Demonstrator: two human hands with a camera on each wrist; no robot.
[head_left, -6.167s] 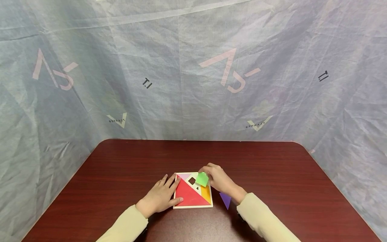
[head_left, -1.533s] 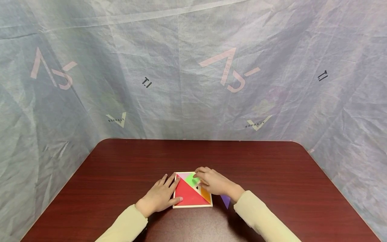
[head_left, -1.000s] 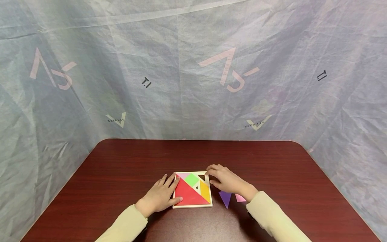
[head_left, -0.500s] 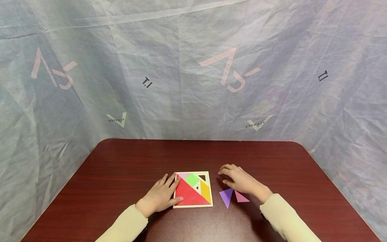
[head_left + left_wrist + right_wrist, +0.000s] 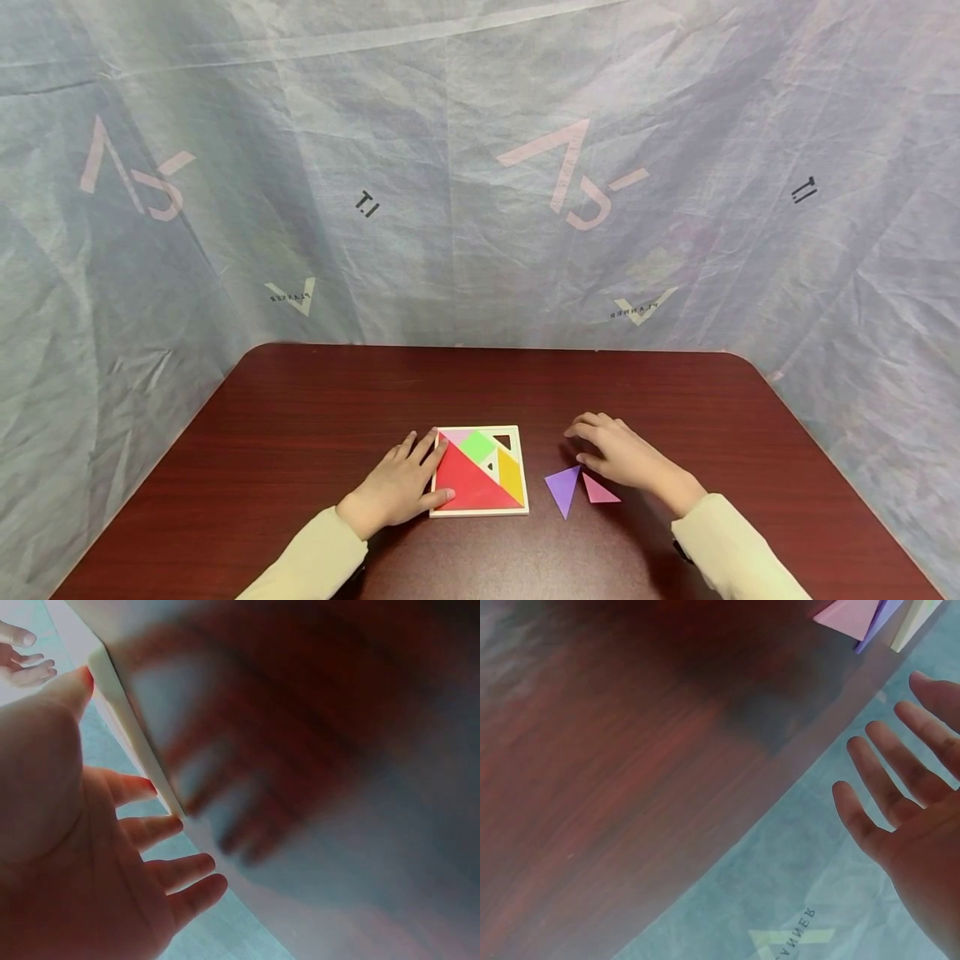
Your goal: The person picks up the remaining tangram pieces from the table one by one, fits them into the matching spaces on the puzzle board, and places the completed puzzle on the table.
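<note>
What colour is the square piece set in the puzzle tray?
Light green; the square piece shows best in the head view.

The left hand (image 5: 396,490) lies palm down with fingers spread. The right hand (image 5: 624,453) (thumb apart, fingers loosely bent) appears raised, its exact height hard to judge.

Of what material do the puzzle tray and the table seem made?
The puzzle tray seems pale wood, perhaps plastic, matte: its cream rim shows no shine. The table looks like wood or laminate, slightly glossy: dark streaks resemble grain, its near part shines softly.
</note>
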